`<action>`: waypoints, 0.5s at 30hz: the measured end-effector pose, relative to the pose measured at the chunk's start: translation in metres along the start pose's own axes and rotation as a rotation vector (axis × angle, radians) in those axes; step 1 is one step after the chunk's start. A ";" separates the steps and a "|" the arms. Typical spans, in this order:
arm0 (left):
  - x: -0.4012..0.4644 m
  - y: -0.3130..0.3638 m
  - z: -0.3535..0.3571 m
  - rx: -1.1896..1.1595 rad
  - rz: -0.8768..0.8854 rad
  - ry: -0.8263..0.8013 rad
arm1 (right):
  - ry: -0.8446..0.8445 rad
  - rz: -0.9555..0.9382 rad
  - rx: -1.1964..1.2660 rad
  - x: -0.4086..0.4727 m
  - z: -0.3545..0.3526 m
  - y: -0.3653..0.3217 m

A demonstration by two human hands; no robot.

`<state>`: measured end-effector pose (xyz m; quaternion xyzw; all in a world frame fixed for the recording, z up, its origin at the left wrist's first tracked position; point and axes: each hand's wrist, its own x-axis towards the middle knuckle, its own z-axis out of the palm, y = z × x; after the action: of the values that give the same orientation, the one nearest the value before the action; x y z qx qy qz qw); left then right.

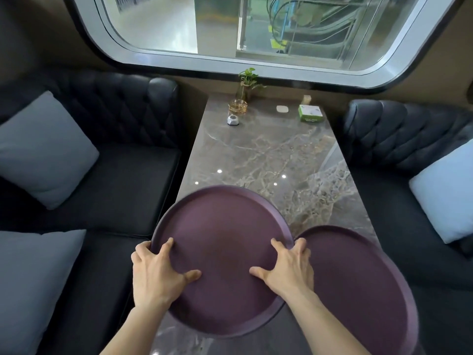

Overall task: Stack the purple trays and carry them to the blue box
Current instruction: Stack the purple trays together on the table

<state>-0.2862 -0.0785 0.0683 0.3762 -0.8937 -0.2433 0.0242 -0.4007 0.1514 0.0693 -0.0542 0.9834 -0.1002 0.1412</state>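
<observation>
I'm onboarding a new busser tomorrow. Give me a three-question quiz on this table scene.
1. True or false: both hands grip the same round purple tray.
2. The second round purple tray lies on which side of the held one? A) left B) right C) underneath, fully hidden
3. Which small green item stands on the far end of the grey marble table?

Key:
1. True: left hand and right hand hold opposite rims.
2. B
3. The green cardboard box.

Purple trays (220,252), veined grey marble table (268,155)
</observation>
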 end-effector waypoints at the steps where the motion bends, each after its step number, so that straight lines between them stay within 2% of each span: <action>1: 0.008 0.002 0.006 0.010 -0.006 -0.006 | -0.012 0.001 0.000 0.011 0.004 0.000; 8: 0.045 0.002 0.053 0.032 -0.077 -0.052 | -0.061 -0.014 -0.025 0.065 0.033 0.003; 15: 0.055 -0.008 0.077 0.095 -0.133 -0.063 | -0.087 -0.037 -0.055 0.081 0.054 0.000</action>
<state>-0.3375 -0.0890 -0.0109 0.4276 -0.8776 -0.2134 -0.0378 -0.4620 0.1301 -0.0033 -0.0806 0.9775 -0.0733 0.1805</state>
